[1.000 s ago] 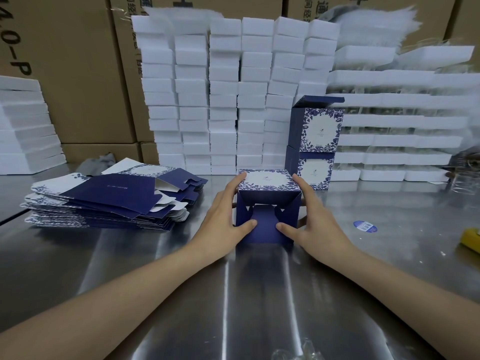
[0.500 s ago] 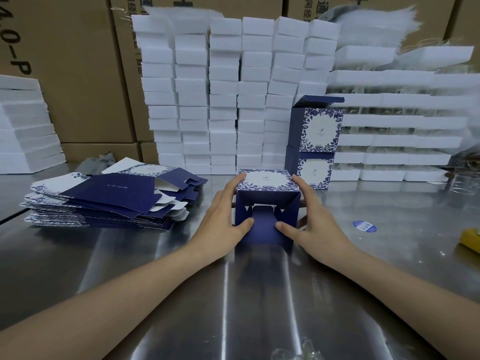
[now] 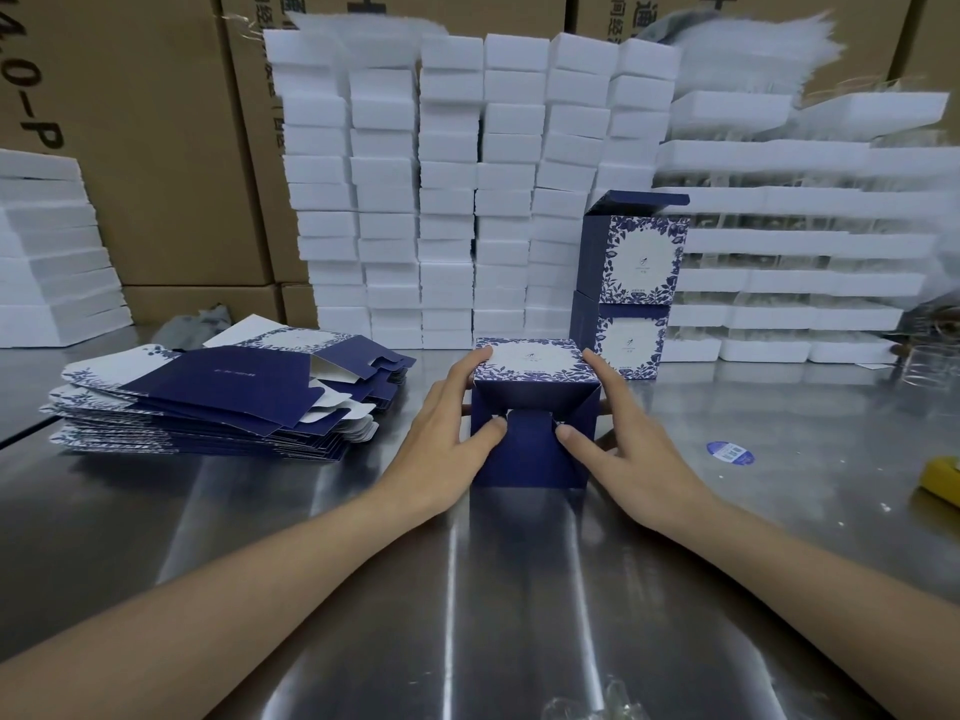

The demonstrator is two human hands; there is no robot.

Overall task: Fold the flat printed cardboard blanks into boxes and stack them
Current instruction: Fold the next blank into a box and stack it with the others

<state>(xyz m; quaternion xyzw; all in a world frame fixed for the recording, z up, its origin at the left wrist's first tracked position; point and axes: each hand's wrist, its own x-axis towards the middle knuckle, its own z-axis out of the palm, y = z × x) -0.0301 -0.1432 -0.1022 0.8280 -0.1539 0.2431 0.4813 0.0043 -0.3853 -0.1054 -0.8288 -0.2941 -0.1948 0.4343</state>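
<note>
A half-folded navy and white floral box lies on its side on the steel table, its open bottom flaps facing me. My left hand grips its left side, thumb pressing a side flap inward. On the opposite side, my right hand does the same, thumb pushing the other flap in. A pile of flat printed blanks sits to the left. Two finished boxes stand stacked behind the one I hold, the top one with its lid flap up.
Columns of white foam blocks and white trays line the back, in front of brown cartons. A blue sticker and a yellow object lie on the table at the right.
Both thumbs have moved up and inward, pushing the side flaps further into the box's open end. The box has stayed in place.
</note>
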